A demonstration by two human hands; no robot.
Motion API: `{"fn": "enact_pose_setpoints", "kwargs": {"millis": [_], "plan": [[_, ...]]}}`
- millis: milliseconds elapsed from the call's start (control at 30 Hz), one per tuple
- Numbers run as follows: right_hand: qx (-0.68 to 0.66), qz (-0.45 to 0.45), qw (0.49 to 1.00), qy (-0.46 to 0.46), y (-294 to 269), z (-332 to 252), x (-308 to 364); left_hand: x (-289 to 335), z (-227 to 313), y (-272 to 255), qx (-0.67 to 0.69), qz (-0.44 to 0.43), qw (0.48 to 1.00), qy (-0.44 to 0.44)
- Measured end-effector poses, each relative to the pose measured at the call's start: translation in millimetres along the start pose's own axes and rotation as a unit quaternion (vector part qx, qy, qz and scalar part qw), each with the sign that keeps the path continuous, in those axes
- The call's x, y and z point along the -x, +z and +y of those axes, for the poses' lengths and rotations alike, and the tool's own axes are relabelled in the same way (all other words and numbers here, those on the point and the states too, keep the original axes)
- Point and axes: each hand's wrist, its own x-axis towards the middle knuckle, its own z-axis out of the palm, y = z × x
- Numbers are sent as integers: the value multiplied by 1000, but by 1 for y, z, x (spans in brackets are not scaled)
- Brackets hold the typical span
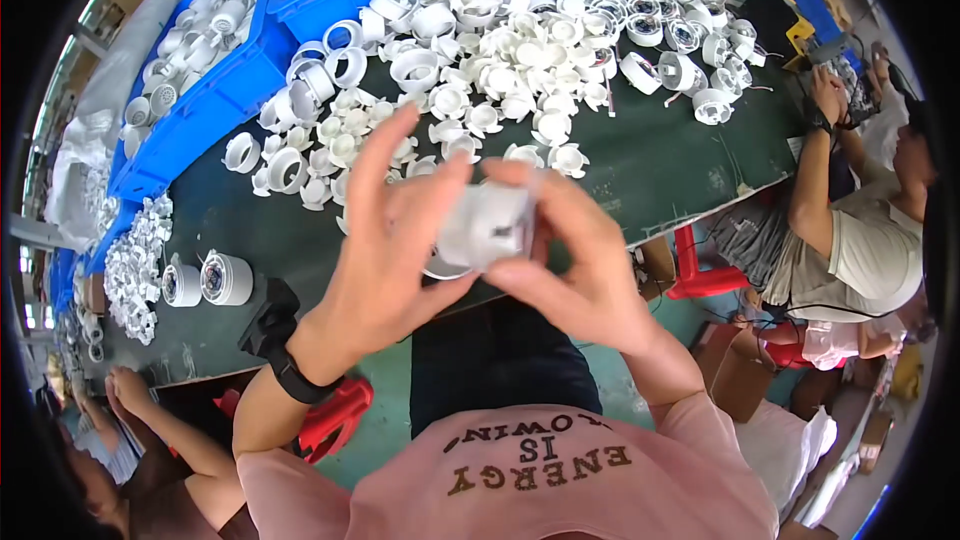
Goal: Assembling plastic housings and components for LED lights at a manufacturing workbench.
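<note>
In front of my body, above the near edge of the table, both hands grip a white cylindrical plastic housing [484,224], slightly blurred, with a small dark slot in its side. My left hand [385,245] has thumb and fingers around its left side, the index finger raised. On the other side, the thumb and fingers of my right hand [585,265] pinch it. A white rim shows below the housing by my left thumb; whether it is a separate ring I cannot tell. Beyond my hands lies a heap of white cup-shaped plastic parts with tabs [520,55].
Blue bins [185,155] of white parts line the far and left sides of the dark green table [690,165]. Two assembled white housings [227,278] stand at left beside small white pieces [140,265]. Wired round units [680,35] lie far right. Co-workers sit on both sides.
</note>
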Motion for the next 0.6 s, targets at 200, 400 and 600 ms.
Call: {"fn": "enact_pose_setpoints", "kwargs": {"millis": [200, 400, 600], "plan": [[188, -75, 979, -26, 2, 8, 11, -4, 17, 18, -16, -46, 996, 77], [-145, -3, 984, 105, 10, 18, 33, 22, 37, 9, -35, 78, 996, -39], [-167, 33, 975, 145, 26, 56, 31, 66, 17, 52, 106, 143, 946, -272]]}}
